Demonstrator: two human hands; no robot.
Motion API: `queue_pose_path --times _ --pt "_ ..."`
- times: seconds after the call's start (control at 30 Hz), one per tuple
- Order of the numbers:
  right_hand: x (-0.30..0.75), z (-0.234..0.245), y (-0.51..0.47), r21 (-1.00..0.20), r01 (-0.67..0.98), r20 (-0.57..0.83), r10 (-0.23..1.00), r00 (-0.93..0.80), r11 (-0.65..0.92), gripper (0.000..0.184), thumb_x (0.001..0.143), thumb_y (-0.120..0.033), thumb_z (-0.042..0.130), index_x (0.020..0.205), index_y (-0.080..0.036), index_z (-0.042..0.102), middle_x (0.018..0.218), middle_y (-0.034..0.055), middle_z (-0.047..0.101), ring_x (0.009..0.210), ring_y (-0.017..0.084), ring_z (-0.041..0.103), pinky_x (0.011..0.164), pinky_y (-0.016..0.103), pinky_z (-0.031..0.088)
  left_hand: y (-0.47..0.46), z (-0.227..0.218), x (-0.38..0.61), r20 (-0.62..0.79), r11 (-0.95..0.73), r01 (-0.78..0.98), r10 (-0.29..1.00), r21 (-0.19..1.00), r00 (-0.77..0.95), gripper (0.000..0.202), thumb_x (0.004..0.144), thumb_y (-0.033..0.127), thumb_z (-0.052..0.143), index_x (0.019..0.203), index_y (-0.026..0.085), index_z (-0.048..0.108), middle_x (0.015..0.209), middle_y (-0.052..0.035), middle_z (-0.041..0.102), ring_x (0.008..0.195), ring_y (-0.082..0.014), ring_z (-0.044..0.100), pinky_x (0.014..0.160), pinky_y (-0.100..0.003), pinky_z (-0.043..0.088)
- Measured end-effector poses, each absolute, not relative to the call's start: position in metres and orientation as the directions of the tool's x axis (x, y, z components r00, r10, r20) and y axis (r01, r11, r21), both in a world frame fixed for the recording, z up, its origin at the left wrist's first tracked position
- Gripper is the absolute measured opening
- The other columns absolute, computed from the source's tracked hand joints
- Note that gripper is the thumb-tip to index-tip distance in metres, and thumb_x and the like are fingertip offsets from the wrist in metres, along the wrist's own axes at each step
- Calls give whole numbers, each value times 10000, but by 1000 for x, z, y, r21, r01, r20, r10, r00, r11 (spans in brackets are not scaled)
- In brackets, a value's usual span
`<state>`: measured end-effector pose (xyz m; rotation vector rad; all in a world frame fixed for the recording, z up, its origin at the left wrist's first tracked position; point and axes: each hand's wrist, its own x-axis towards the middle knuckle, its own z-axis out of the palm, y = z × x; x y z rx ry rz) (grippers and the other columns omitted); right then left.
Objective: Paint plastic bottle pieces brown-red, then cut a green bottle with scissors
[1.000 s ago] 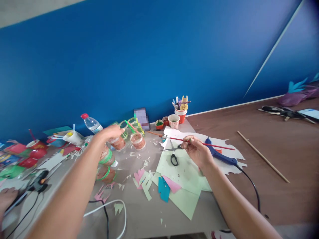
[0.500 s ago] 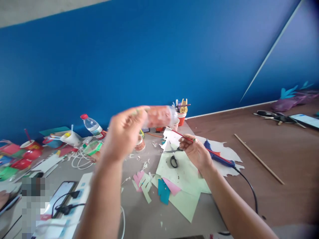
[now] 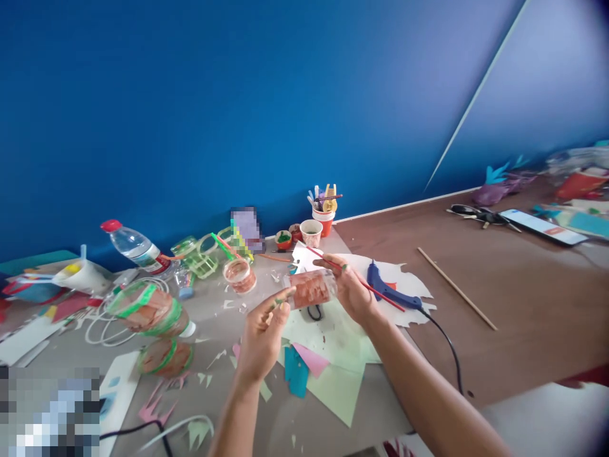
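My left hand (image 3: 267, 327) grips the left end of a clear plastic cylinder (image 3: 311, 289) coated in patchy reddish-brown paint. The cylinder lies sideways above the green paper. In my right hand (image 3: 354, 289) is a thin red paintbrush (image 3: 380, 295), its handle slanting down to the right. Those fingers are close to the cylinder's right end; whether they touch it I cannot tell. Beyond the hands stand a brown-painted cup (image 3: 240, 277) and a paper cup (image 3: 311, 232). Under the cylinder, a black scissors handle (image 3: 314, 312) shows on the green paper (image 3: 340, 387).
A blue glue gun (image 3: 392, 292) with a black cord lies on white paper at the right, near a wooden stick (image 3: 457, 289). Brown-painted plastic pieces (image 3: 147, 311), a water bottle (image 3: 136, 247) and tangled white cables are on the left. Paper scraps litter the table.
The cylinder has come down from in front of the cups to just above the papers, closer to my right hand. My left hand has lowered with it. The view has shifted right.
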<state>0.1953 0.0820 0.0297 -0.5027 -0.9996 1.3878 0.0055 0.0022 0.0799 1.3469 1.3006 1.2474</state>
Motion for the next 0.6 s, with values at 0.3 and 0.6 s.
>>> queue_pose_path --times 0.3,0.6 --pt "197 34 77 -860 -502 197 968 -156 94 417 778 -364 744 1172 -261 656 1182 78 708 1198 292 589 1015 449 435 5 55 -2 132 -129 -52 990 990 57 498 898 409 608 1361 234 554 1378 -116 595 1317 -287 505 1095 -403 387" --pt "192 35 77 -830 -554 148 983 -105 66 390 758 -342 731 1129 -245 661 1144 69 726 1165 275 610 1001 421 451 9 52 -3 31 -72 -203 980 977 -195 595 872 505 601 1373 195 523 1269 -147 665 1267 -310 557 1101 -467 386"
